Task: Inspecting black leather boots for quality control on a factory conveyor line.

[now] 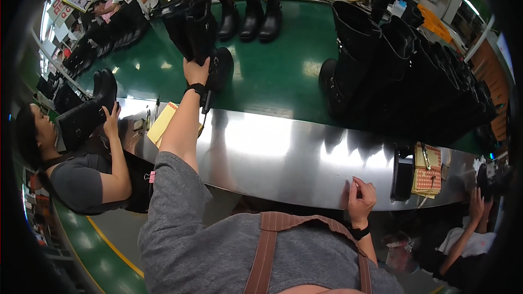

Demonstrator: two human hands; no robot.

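Note:
Stretched forward over the green worktop, my left hand [196,71] is closed round the lower part of a tall black boot [220,67]. Other black boot shafts overlap behind it, so I cannot tell exactly where this boot's shaft ends. My right hand [361,201] is held by the front edge of the metal counter [256,141], its fingers curled in. Whether something small sits between those fingertips is too unclear to make out. Under my left forearm lies a yellow paper pad [162,123].
Many black boots [376,71] stand crowded on the right; three more boots [250,19] stand at the far side. A co-worker [87,171] on the left handles a boot. Near the right end lie a black case [402,175] and a patterned notebook [427,171] with a pen.

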